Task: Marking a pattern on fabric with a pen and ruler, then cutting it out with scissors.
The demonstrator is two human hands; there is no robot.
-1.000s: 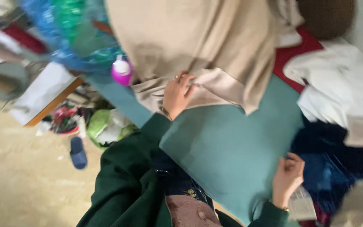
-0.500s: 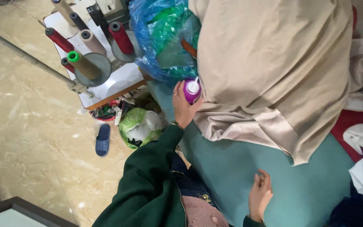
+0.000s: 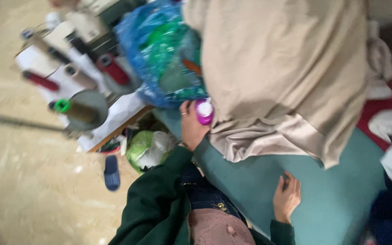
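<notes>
Blurred frame: left hand (image 3: 191,127) grips purple bottle (image 3: 204,111), body hidden under beige cloth (image 3: 286,77), white cap toward 12 o'clock, axis approx. vertical; right hand (image 3: 286,197) rests open on table (image 3: 332,199).

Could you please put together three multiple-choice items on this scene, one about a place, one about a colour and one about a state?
1. Where is the small purple bottle with a white cap?
A. on the floor beside the slipper
B. at the edge of the teal table, by the left hand
C. on top of the blue plastic bag

2. What colour is the large draped cloth?
A. beige
B. red
C. dark green

3. How is the right hand placed?
A. gripping the bottle
B. lifting the cloth
C. resting on the teal table top

Answers: 1 B, the left hand is against the bottle at the table's edge; 2 A, the cloth is plainly beige; 3 C, the right hand lies on bare teal surface, holding nothing.
</notes>
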